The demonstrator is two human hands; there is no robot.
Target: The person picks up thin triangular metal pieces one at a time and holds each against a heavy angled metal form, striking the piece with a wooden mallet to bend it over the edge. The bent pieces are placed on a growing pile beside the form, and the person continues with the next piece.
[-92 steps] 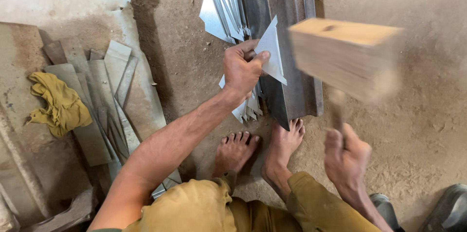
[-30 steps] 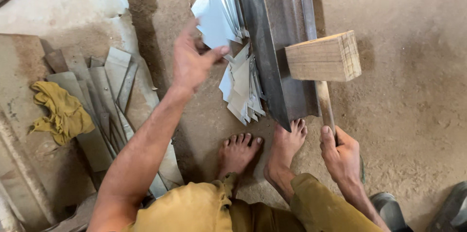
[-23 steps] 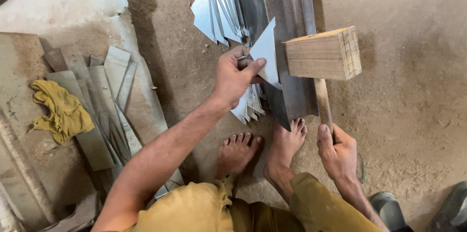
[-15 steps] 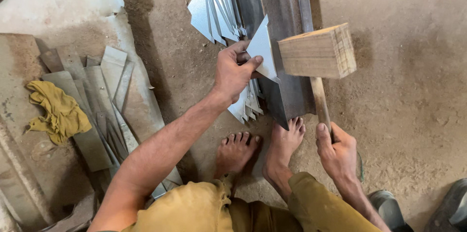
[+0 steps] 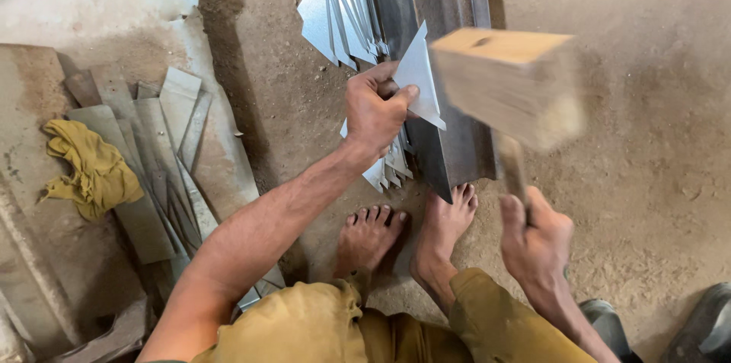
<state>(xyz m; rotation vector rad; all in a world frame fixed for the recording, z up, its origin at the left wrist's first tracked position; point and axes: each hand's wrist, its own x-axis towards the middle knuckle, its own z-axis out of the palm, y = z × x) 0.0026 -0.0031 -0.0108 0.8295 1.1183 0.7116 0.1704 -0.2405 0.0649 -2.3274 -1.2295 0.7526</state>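
Left hand: the left hand (image 5: 375, 110) is closing its fingers round a triangular sheet-metal piece (image 5: 421, 78), holding it on the long steel bar (image 5: 438, 58).
Right hand: the right hand (image 5: 535, 240) is gripping the handle of a wooden mallet (image 5: 509, 83), fist fully closed; the head is blurring above the bar.
Stock: cut metal triangles (image 5: 340, 11) are lying fanned beside the bar on the dirt floor (image 5: 655, 142).
Left side: a yellow rag (image 5: 87, 165) is resting on metal strips (image 5: 164, 150).

sheet piece (image 5: 421, 74): grey metal triangle, tilted, over the steel bar (image 5: 442, 66)
mallet (image 5: 506, 85): wooden block head, raised, blurred
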